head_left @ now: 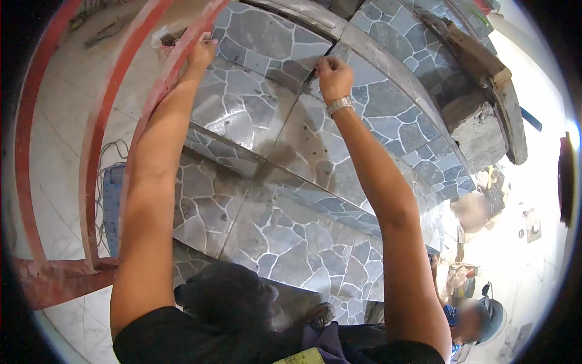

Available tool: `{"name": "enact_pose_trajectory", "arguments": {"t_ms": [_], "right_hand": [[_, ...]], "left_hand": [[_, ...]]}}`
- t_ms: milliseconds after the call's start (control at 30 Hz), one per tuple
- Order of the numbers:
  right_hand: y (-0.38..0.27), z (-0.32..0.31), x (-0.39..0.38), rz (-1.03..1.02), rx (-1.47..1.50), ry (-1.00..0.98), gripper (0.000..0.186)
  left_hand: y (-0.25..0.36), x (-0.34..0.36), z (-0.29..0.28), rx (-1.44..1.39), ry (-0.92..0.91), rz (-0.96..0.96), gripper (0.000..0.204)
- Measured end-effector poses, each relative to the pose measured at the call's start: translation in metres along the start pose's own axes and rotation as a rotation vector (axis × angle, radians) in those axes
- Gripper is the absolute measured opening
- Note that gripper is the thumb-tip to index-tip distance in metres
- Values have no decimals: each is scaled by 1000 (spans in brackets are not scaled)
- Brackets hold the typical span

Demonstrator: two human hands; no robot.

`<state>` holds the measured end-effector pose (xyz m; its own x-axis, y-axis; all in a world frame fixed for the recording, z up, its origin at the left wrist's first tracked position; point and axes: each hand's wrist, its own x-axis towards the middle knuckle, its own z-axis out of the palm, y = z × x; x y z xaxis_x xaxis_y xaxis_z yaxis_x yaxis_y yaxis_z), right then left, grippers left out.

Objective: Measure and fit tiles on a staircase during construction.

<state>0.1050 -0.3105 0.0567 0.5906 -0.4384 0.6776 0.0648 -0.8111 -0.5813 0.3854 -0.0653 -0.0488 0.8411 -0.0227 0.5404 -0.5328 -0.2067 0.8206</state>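
Note:
In front of me are steps faced with grey stone-patterned tiles (260, 36) with pale joint lines. My right hand (334, 79), with a metal watch (339, 105) on the wrist, is at the dark vertical joint between two riser tiles. Its fingers are pinched together, and whatever they hold is too small to make out. Farther left, my left hand (202, 53) is closed at the left end of the same riser, next to a red railing bar (173, 67). The bar partly covers that hand, so what it grips, if anything, is hidden. Wet, dirty smears (276, 158) mark the tread below.
More red railing bars curve along the left. Beyond them, a blue container (113, 194) and a dark cable (104, 151) lie on the pale floor. Rough boards and a concrete block (476, 130) rest on the steps at right. A person in a hat (494, 321) is at lower right.

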Motion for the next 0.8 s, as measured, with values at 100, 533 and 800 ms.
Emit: {"name": "enact_pose_trajectory", "arguments": {"t_ms": [100, 533, 800], "right_hand": [[-13, 14, 1, -35, 4, 24, 25], [-33, -18, 17, -365, -215, 10, 15], [-14, -50, 78, -622, -402, -103, 26]], "left_hand": [[-19, 6, -17, -16, -19, -112, 35], [-14, -1, -26, -9, -56, -69, 46], [22, -9, -11, 65, -53, -114, 46]]}}
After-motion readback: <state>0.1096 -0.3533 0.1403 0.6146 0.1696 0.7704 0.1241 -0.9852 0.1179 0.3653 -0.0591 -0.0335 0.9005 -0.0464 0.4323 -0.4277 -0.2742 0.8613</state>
